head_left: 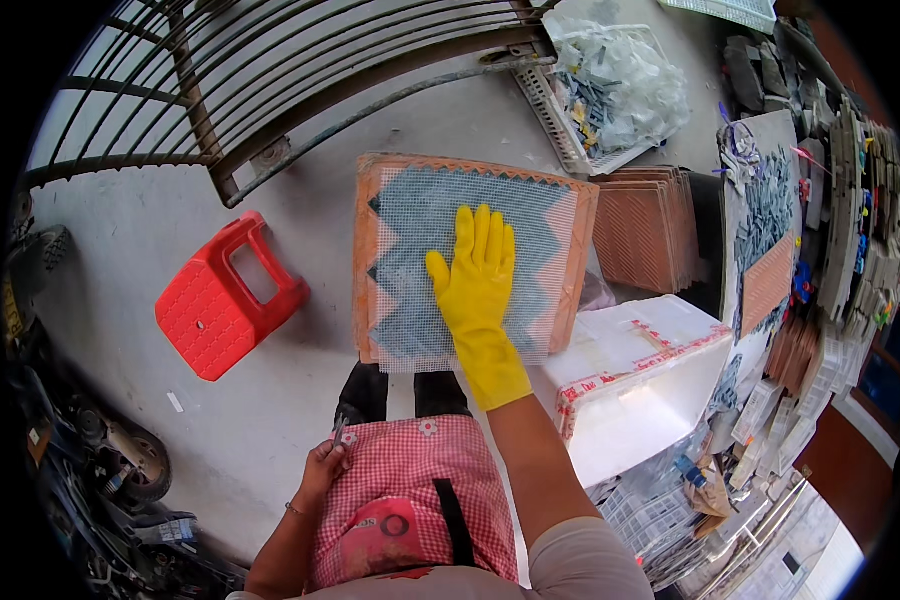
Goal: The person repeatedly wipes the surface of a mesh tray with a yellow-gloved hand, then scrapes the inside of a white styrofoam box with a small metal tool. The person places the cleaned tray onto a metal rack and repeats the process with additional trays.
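My right hand (480,275), in a yellow rubber glove, lies flat with fingers spread on a white mesh sheet (400,300). Under the mesh, blue-grey pieces form a zigzag pattern on an orange tray-like board (582,235). The mesh hangs a little past the board's near edge. By the apron, my bare left hand (325,465) is closed around a small, thin grey tool (340,430) that looks like tweezers. Only its upper end shows above the fingers. What supports the board is hidden beneath it.
A red plastic stool (225,300) stands left of the board. Beside it on the right are stacked orange boards (645,225) and a white foam box (635,375). Beyond lies a white crate (555,120) of grey pieces and plastic. A metal rack (370,75) spans the far left.
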Tool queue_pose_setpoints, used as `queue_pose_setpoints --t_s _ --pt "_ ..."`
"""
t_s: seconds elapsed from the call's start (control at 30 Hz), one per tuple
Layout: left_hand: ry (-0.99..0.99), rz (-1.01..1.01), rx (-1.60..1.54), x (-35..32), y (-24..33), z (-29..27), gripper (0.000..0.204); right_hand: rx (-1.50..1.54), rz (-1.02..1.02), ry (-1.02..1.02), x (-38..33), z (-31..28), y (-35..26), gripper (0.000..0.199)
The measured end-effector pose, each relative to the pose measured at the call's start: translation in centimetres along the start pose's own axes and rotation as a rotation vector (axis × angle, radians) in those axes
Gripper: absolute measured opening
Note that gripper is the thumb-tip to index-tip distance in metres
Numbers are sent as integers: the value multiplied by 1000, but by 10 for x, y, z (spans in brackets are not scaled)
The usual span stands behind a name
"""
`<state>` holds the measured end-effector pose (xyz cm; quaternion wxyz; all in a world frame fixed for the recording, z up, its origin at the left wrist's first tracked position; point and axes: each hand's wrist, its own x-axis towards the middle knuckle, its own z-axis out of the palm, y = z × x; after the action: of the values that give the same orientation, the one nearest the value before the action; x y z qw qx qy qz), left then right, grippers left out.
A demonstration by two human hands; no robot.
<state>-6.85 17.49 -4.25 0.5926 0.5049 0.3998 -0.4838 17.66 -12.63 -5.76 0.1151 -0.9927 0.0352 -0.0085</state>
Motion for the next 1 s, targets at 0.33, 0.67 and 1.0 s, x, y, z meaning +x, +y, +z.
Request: queue_pose_setpoints --t_s 0.33,0.67,1.0 --pt "-35 94 25 -3 8 26 15 161 -309 -182 -44 11 -44 59" --pt "-24 -6 -8 1 4 9 16 181 -267 -44 2 27 -49 59" --pt "38 24 -37 -2 -5 5 17 -107 63 44 -8 -2 31 61"
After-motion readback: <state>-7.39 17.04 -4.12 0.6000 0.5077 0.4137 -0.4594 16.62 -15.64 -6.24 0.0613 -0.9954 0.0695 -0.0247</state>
